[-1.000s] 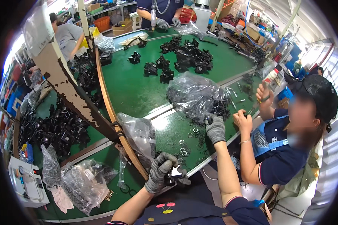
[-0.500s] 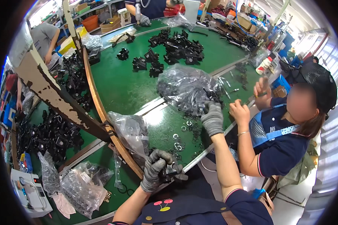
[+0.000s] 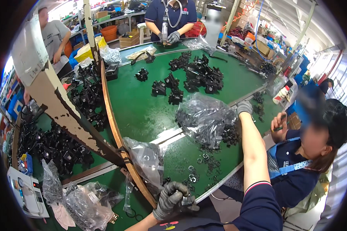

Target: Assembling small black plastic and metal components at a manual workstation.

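Green desk [image 3: 137, 109]: work surface, divided by a pale metal strip [image 3: 169, 138]. Left hand [image 3: 172, 198]: grey glove, positioned at the near edge of the desk; fingers curled around a small dark part [image 3: 184, 203], which is mostly hidden by the glove. Right hand [image 3: 244, 108]: grey glove, arm extended across the desk, located just beyond the right end of a clear plastic bag [image 3: 202, 115]. Its fingertips face away from the camera; whether it grasps anything cannot be told.

Small black parts [image 3: 231, 135] lie at the right end of the bag, beside the right forearm. Loose rings [image 3: 192, 178], some bright and some dark, are scattered between the bag and the near edge. A second plastic bag [image 3: 145, 158] rests against the curved wooden rail [image 3: 112, 115], to the left of the rings.

Far section: black assemblies [image 3: 204, 75] are grouped on the green surface. A white bottle [image 3: 280, 95] lies tilted toward the right side. Adjacent station, right: a co-worker [image 3: 297, 184] in a dark cap and navy shirt.
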The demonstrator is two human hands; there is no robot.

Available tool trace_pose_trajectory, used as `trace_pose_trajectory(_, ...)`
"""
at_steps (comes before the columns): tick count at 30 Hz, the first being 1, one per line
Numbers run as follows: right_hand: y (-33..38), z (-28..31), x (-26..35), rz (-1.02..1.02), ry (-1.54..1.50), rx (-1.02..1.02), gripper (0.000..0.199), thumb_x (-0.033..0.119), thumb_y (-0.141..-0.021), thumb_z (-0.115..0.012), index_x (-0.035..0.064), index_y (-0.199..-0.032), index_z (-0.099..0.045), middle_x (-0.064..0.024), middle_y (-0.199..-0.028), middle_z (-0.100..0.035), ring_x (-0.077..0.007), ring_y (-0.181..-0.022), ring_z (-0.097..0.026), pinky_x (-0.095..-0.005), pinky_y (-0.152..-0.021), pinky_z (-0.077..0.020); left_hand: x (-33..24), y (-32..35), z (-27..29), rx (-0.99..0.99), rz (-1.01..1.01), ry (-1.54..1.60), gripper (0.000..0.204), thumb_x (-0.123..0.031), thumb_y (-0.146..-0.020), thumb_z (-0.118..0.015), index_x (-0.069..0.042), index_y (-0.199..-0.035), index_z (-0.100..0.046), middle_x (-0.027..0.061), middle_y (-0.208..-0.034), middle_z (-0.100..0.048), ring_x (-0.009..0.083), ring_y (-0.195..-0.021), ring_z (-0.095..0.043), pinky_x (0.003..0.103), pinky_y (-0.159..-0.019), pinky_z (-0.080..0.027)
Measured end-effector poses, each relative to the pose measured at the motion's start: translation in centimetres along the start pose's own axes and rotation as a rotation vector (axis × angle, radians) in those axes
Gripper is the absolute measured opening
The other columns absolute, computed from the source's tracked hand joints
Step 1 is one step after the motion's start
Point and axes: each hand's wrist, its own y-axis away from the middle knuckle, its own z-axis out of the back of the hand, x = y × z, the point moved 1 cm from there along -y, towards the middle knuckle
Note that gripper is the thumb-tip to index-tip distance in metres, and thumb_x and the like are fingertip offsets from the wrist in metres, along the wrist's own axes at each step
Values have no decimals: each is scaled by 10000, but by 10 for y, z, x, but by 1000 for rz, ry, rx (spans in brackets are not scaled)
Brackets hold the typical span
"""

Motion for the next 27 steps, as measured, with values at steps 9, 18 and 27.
trace_pose_trajectory(9,-57,-58,-25,102,68,74,264,174,-910,-583,78,-1061,-777,-223,-1181,-695,-363,-1130,-677,-441,-939,-559,-1,-6,-2,-48,-4,36,241,-223,-955,-705,-43,-1085,-611,100,-1014,-591,278,-975,-636,574,-993,-519)
trace_pose_trajectory(18,-22,-11,1,191,51,124,269,79,-863,-647,33,-1107,-752,-236,-1200,-681,-370,-1134,-673,-436,-959,-561,-1,-2,13,-143,-120,-272,273,-236,-921,-740,-41,-1068,-617,92,-1031,-612,240,-995,-630,537,-981,-527)
trace_pose_trajectory(27,87,98,57,54,-419,-462,238,152,-823,-724,-3,-1003,-710,-200,-936,-733,-344,-822,-707,-398,-775,-574,10,1,13,-141,-125,-291,298,-315,-941,-702,-53,-1070,-643,40,-1011,-639,136,-975,-578,315,-921,-470)
